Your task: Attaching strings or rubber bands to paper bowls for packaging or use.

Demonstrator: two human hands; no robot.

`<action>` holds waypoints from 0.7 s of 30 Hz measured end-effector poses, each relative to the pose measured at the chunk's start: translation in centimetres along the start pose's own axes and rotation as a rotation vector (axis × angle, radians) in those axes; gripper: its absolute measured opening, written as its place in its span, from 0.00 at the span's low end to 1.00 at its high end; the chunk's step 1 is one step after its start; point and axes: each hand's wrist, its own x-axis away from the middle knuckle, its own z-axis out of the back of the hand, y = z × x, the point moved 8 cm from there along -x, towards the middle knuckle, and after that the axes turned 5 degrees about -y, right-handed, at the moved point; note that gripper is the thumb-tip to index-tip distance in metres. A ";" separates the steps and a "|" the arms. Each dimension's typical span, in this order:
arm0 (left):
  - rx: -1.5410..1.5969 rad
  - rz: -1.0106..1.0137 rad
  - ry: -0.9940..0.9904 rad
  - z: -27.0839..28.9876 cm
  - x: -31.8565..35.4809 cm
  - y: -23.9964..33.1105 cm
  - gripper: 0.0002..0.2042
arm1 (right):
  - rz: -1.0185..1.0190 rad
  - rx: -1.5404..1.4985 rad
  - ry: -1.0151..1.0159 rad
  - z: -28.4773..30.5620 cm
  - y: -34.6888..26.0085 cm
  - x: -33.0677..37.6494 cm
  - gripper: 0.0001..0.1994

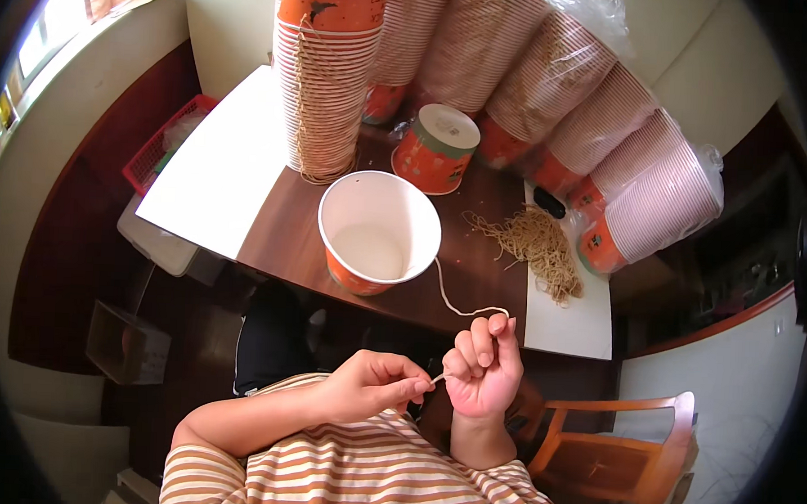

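Before hands (pixel 434 379): string (pixel 460 307) running to empty open paper cup (pixel 379 231).

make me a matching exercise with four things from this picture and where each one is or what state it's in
Things:
1. open paper bowl
2. upturned paper bowl
3. loose pile of strings
4. single string

Places or states:
A. bottom up, behind the open bowl
B. held between the left hand and right hand
C. upright, empty, near the table's front edge
D. heaped on the table, right of the bowls

Pairs: 1-C, 2-A, 3-D, 4-B
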 end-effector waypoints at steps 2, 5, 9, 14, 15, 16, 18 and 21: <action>-0.025 -0.004 0.003 0.5 0.9 -0.1 0.10 | 0.030 0.074 0.081 0.9 0.5 0.8 0.15; -0.003 0.004 0.019 1.5 2.4 0.3 0.09 | 0.095 0.212 0.172 1.3 0.9 1.8 0.16; 0.000 0.024 -0.028 1.9 4.7 0.7 0.09 | 0.421 0.861 0.174 1.6 -2.1 3.0 0.15; -0.297 0.030 -0.101 1.2 6.8 1.4 0.08 | 1.017 1.565 0.192 -3.1 -3.3 7.5 0.21; -0.330 -0.012 -0.104 0.9 6.8 1.5 0.08 | 1.070 1.631 0.041 -4.3 -2.0 7.9 0.24; -0.378 -0.013 -0.112 0.7 6.8 1.7 0.09 | 1.011 1.537 -0.141 -4.6 -0.4 7.7 0.25; -0.450 -0.032 -0.113 0.5 6.8 2.4 0.08 | 0.123 1.545 -0.488 -5.0 4.8 5.5 0.31; -0.560 -0.126 -0.076 0.8 7.0 3.1 0.08 | -0.404 1.321 -0.423 -3.0 8.4 6.0 0.28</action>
